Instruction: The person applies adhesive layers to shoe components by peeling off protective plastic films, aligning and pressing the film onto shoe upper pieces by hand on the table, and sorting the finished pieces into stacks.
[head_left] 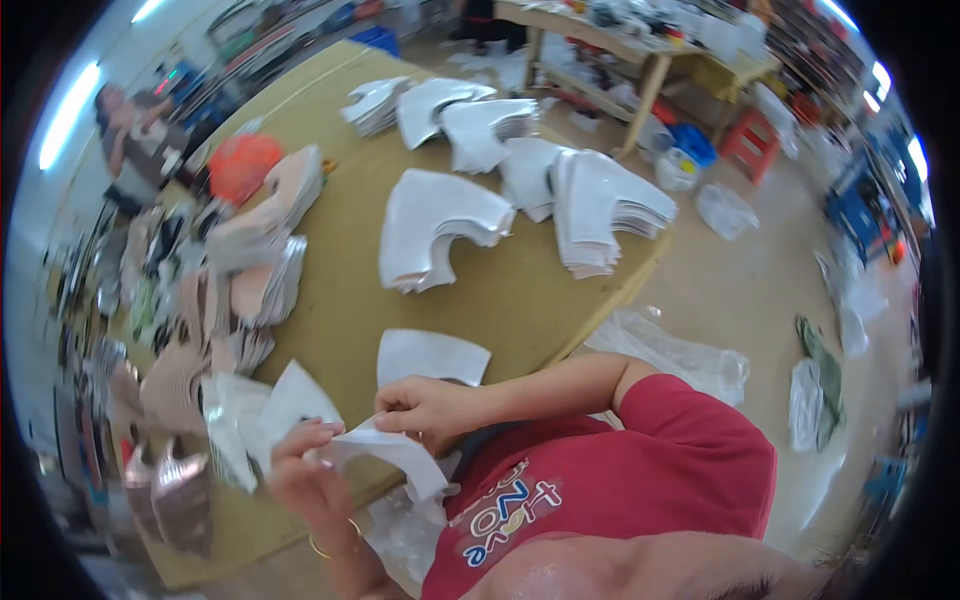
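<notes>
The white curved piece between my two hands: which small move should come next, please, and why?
I would probably lower the white curved piece onto the similar piece on the table. Left hand and right hand both hold it near one end, its other end hangs bent, and the similar piece lies flat just beyond the right hand.

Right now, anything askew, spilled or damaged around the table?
Mostly floor litter: crumpled clear plastic beside the table, and a green cloth-like item farther right, both looking dropped. The white stack near the table corner is unevenly fanned. No spill or damage visible.
</notes>
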